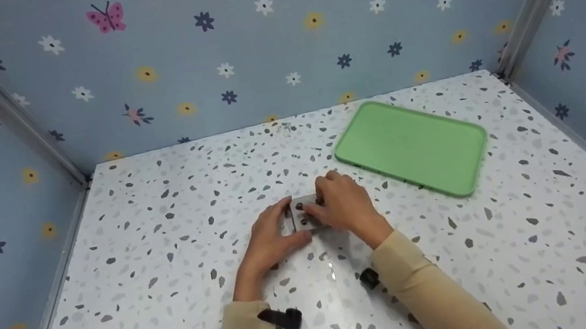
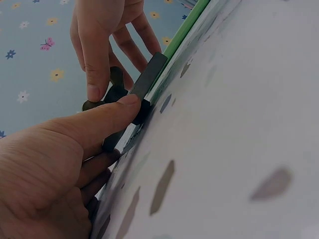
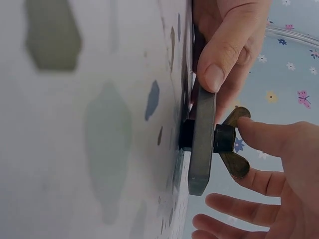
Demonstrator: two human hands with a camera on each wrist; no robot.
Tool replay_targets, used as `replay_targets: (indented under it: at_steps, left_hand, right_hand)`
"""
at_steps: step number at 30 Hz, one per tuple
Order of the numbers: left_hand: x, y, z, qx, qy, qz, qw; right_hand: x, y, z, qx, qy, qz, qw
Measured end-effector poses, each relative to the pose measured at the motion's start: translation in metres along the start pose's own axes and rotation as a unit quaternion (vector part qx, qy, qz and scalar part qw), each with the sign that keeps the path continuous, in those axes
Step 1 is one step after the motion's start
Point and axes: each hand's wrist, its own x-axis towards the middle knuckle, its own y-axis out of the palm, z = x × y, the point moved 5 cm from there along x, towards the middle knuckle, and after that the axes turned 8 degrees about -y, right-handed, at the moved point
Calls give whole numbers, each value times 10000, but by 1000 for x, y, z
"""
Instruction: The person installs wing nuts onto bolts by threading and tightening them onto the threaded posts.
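A small grey metal plate (image 1: 308, 200) with dark round holes lies between the hands, close over the speckled table. My left hand (image 1: 269, 237) grips it from the left, thumb on the near edge and fingers around the far side. In the right wrist view, a brass-coloured wing nut (image 3: 236, 164) with a black collar stands out from the upper face of the plate (image 3: 202, 149). A black round part (image 3: 187, 134) shows underneath. My right hand (image 1: 347, 203) pinches the wing nut, thumb at one wing and a finger at the other; its other fingers are spread.
A green tray (image 1: 415, 147) lies at an angle on the table (image 1: 167, 269), behind and to the right of the hands. Blue flowered panels (image 1: 249, 46) stand at the back and both sides. Black camera mounts (image 1: 289, 319) sit at both wrists.
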Motion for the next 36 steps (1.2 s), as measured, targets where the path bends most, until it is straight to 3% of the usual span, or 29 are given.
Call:
replay_targets:
  at_steps: [11, 15, 20, 25, 32, 36]
  left_hand:
    - [-1, -1, -2, -74, 75, 2, 9999]
    - [0, -1, -1, -62, 67, -1, 10000]
    - [0, 0, 0, -50, 60, -16, 10000]
    - [1, -1, 1, -38, 99, -46, 9999]
    - [1, 0, 0, -27, 26, -26, 10000]
    - [0, 0, 0, -45, -40, -19, 10000]
  right_hand:
    - [1, -2, -2, 113, -101, 73, 9999]
    - [2, -8, -3, 365, -487, 234, 9979]
    - [0, -15, -4, 825, -1151, 544, 9884]
    - [-1, -18, -3, 975, -1489, 667, 9818]
    - [-1, -20, -1, 956, -1654, 712, 9790]
    - [-1, -19, -1, 989, -1551, 831, 9794]
